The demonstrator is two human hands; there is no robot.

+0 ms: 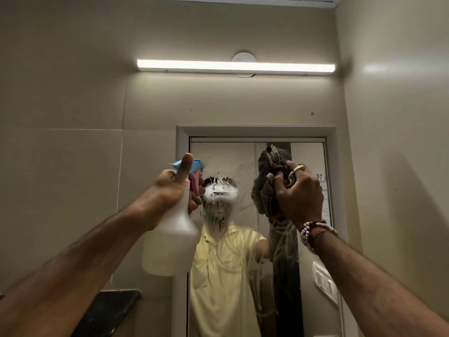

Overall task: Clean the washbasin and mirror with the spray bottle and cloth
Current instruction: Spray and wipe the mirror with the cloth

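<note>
Gripping spray bottle [170, 239] w/ my left hand [167, 190], fingers wrapped round its neck, thumb up by the nozzle, facing the mirror [230, 156]. Right hand [301, 195] clutches the bunched cloth [277, 164] at the streaked glass, upper right.

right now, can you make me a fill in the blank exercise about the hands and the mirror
The left hand grips a spray bottle whose head is pink and ____.
The right hand holds a bunched brown ____ up at the mirror.
The tube light above the mirror is switched ____.
A beaded ____ circles the right wrist.
Missing words: blue; cloth; on; bracelet.
</note>
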